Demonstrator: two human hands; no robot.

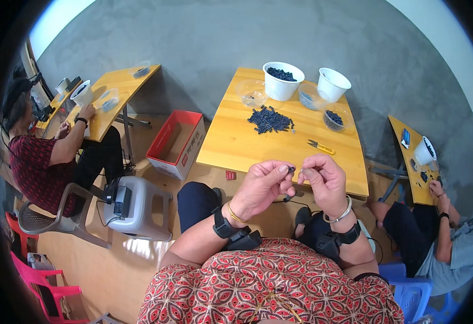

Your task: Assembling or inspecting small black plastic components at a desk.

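Observation:
Both of my hands are raised over the near edge of the wooden table (223,141), fingertips close together. Between thumb and forefinger, my left hand (259,188) pinches a small black piece (291,169). My right hand (327,182) is closed in a pinch just beside it; whatever its fingertips hold is too small to name. Beyond them a heap of short black cylindrical pieces (269,120) lies on the tabletop. Yellow-handled thread snips (322,147) rest to the right of the heap.
At the table's back stand a white tub (279,94) of black pieces, another white tub (332,87) and transparent bowls (335,125). A red-and-white carton (178,143) and grey stool (139,208) are left. People work at side tables left (119,86) and right (398,141).

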